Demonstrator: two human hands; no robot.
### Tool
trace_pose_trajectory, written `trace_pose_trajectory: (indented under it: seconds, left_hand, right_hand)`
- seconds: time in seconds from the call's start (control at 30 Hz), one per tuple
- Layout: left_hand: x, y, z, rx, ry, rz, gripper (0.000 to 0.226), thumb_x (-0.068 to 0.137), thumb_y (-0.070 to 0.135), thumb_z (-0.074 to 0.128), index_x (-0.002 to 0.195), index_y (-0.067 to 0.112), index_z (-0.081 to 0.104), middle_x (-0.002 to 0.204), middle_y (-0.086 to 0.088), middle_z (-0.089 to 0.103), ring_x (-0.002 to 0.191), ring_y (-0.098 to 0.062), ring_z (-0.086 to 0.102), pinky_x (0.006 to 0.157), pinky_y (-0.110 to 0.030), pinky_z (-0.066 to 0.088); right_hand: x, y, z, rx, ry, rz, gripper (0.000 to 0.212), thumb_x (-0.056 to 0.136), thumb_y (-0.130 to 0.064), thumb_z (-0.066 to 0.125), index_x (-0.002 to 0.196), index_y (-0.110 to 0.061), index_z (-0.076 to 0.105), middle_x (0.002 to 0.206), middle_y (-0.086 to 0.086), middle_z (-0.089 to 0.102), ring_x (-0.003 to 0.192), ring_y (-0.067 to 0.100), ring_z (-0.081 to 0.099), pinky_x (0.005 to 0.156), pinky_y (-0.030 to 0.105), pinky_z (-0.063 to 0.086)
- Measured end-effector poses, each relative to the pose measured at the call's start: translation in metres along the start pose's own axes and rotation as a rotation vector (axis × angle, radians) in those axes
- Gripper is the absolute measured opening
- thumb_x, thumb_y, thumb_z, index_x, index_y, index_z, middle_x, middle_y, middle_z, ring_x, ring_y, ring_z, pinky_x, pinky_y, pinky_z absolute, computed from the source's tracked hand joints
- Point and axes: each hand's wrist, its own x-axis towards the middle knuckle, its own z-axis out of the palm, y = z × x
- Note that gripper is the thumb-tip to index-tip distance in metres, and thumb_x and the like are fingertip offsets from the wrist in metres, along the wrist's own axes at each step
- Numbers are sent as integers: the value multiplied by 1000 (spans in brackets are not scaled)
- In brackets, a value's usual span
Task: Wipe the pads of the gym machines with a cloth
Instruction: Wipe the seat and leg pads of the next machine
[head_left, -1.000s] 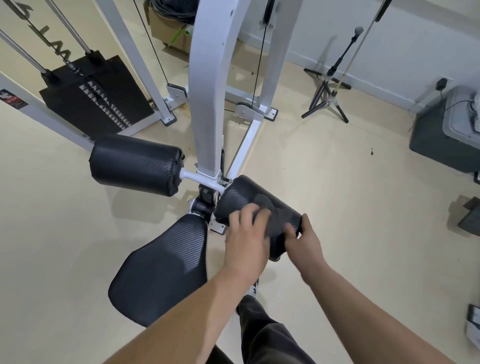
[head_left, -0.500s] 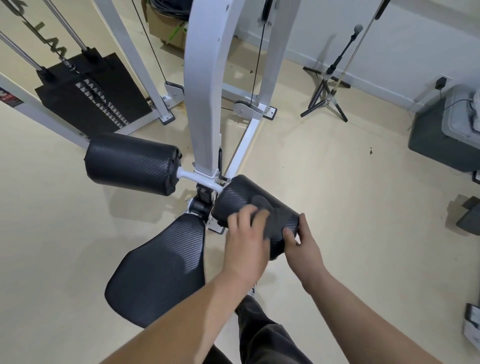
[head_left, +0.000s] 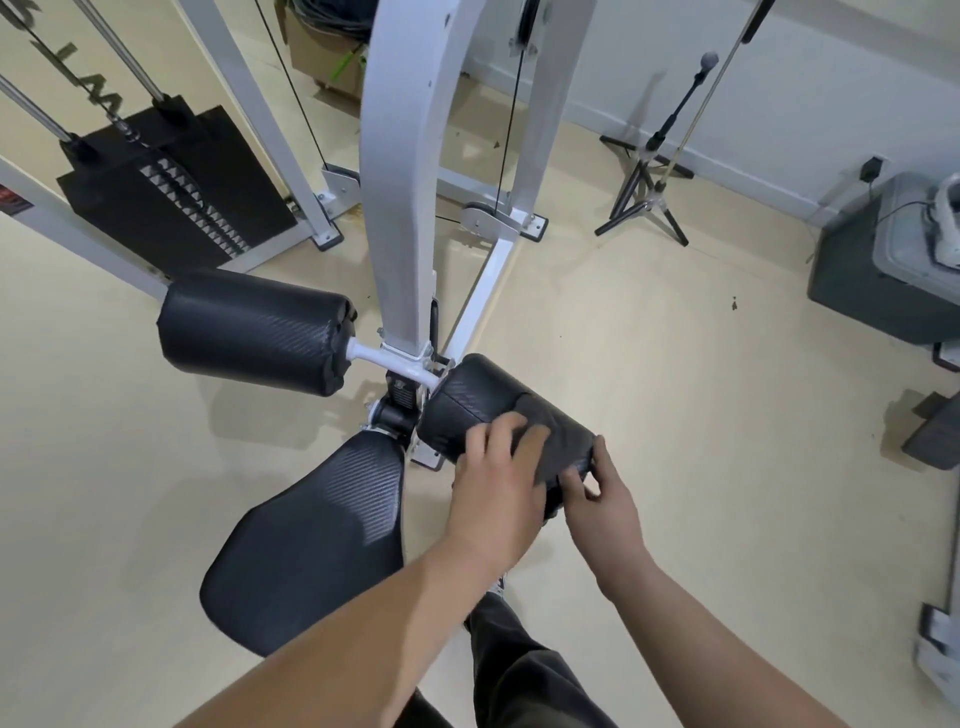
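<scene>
A dark grey cloth (head_left: 558, 431) lies draped over the right black roller pad (head_left: 467, 400) of the white gym machine. My left hand (head_left: 498, 483) presses on the cloth from above, fingers spread across it. My right hand (head_left: 605, 501) grips the outer end of the same pad, thumb on top and fingers curled on the end face by the cloth's edge. The left roller pad (head_left: 254, 332) sticks out on the other side of the white post (head_left: 402, 208). The black seat pad (head_left: 311, 540) lies below, left of my arms.
The weight stack (head_left: 171, 187) with its guide rods stands at the back left. A tripod stand (head_left: 649, 202) is at the back right, near a grey box (head_left: 883, 280) by the wall. My dark trouser leg (head_left: 519, 670) shows between my forearms.
Both hands have stayed on the right roller pad and cloth, with only slight finger shifts. The view has drifted a little.
</scene>
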Motion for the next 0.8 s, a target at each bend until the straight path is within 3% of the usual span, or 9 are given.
trace_pose_trajectory:
  seconds: [0.1,0.17,0.27,0.33,0.4,0.47,0.53,0.67,0.8]
  left_hand:
    - [10,-39,-20,111,-98,147,68,74,18,77,136,26,50,138,-2,46,118,-31,48,86,-50,55]
    - [26,-61,-33,173,-34,18,63,77,16,76,134,25,50,136,-4,46,116,-33,47,88,-53,53]
    - [40,-46,-33,132,105,-283,54,83,15,69,134,20,55,135,-7,46,113,-34,44,88,-51,51]
    - [39,-10,-23,132,63,-255,51,82,19,68,131,23,55,135,-3,47,112,-32,42,82,-48,50]
    - [28,23,-8,175,-61,-77,50,84,28,68,132,26,54,135,0,47,114,-31,45,81,-46,51]
    - [19,35,-2,176,-199,88,50,88,32,65,136,27,52,138,1,47,119,-31,46,84,-46,51]
    - [30,17,-12,153,-235,162,52,87,28,65,138,26,54,138,0,48,120,-31,46,83,-46,51]
    - [54,-41,-40,165,-63,-87,48,84,17,64,132,22,58,132,-4,49,115,-34,45,83,-51,54]
    - [27,-16,-23,80,56,-208,53,80,14,69,131,21,56,134,-5,45,112,-33,44,83,-48,54]
  right_hand:
    - [8,0,-3,25,-1,77,60,105,-36,52,161,-40,28,139,-13,58,116,10,61,101,36,51]
    - [24,-6,-9,65,-5,186,59,104,-44,51,160,-37,32,148,-5,54,129,22,56,105,50,50]
    - [43,-20,-22,155,-32,332,48,100,-50,59,141,-25,57,128,2,67,108,27,68,85,45,59]
    - [46,-17,-25,275,11,357,35,100,-41,65,123,-15,67,119,10,72,90,29,72,80,42,63]
    - [42,-6,-26,395,23,352,22,101,-26,62,116,-13,72,121,15,73,88,29,72,88,42,63]
    - [32,8,-28,478,-17,362,28,98,-14,54,118,-13,74,125,15,73,100,29,71,100,46,58]
    - [22,16,-29,523,-47,389,31,101,-15,50,123,-14,70,126,13,70,111,29,67,101,48,57]
    - [13,9,-26,412,-28,274,39,102,-28,63,140,-29,55,133,0,63,119,23,63,99,47,58]
    - [10,0,-10,111,-56,83,37,101,-30,60,138,-32,56,120,-12,67,103,9,66,98,45,57]
